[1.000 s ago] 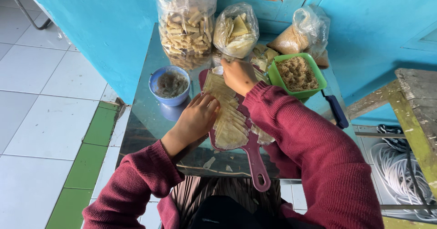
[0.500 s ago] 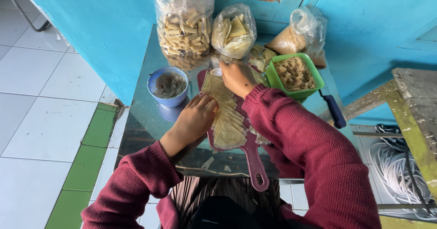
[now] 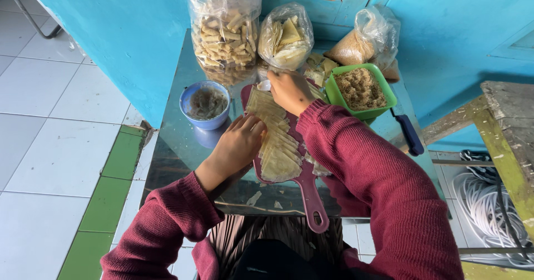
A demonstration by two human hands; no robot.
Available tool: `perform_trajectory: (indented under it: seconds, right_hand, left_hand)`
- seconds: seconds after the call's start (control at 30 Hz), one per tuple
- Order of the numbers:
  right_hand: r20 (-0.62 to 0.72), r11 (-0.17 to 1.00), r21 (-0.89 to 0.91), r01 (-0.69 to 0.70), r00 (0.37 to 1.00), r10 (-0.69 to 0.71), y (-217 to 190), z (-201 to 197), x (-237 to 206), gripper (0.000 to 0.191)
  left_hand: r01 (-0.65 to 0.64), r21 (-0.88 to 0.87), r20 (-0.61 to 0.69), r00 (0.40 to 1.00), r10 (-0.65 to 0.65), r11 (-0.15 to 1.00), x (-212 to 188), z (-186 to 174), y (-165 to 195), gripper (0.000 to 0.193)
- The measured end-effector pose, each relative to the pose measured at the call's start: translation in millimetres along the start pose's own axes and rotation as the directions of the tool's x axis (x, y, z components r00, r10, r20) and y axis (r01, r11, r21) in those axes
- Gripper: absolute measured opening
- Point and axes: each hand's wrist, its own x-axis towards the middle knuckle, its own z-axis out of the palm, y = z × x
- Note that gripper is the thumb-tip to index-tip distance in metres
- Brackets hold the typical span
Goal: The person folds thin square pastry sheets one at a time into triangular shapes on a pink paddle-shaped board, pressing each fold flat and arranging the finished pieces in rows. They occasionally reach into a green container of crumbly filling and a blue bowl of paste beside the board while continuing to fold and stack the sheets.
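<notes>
A maroon cutting board (image 3: 309, 196) with a handle lies on a shiny metal table (image 3: 178, 146). Pale triangular pastry sheets (image 3: 278, 146) are spread along it in overlapping rows. My left hand (image 3: 236, 146) rests on the left edge of the sheets, fingers together and pressing down. My right hand (image 3: 289, 91) is at the far end of the board, fingers curled at the top sheets; I cannot see whether it grips one. Both arms wear dark red knitted sleeves.
A blue bowl (image 3: 206, 104) of greyish paste sits left of the board. A green tub (image 3: 361, 91) of brown crumbly filling stands to the right, a blue-handled tool (image 3: 409, 135) beside it. Several plastic bags of pastry (image 3: 225, 29) line the turquoise wall. A coiled white rope (image 3: 484, 202) lies at right.
My left hand has slid slightly toward the pastry sheets. My right hand stays at the far end of the board. The view has shifted a little.
</notes>
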Motion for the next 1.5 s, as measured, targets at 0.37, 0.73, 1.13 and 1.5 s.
perform_trajectory:
  seconds: [0.37,0.73,1.13,1.5]
  right_hand:
    - [0.128,0.988,-0.07,0.139,0.983,-0.129,-18,-7,-18,0.023]
    - [-0.013,0.996,-0.054,0.067,0.998,-0.068,-10,-10,-1,0.012]
    - [0.11,0.999,0.006,0.054,0.992,-0.054,-19,-13,-38,0.009]
    - [0.011,0.963,-0.249,0.104,0.994,-0.105,-13,-3,5,0.015]
  left_hand:
    - [0.032,-0.014,0.036,0.999,-0.031,0.999,0,3,-1,0.016]
    - [0.01,-0.01,0.015,1.0,-0.01,1.0,0,1,-1,0.016]
    - [0.043,-0.028,0.035,0.999,-0.042,0.999,-10,3,-8,0.023]
    - [0.078,-0.055,0.044,0.996,-0.075,0.995,-10,5,-8,0.021]
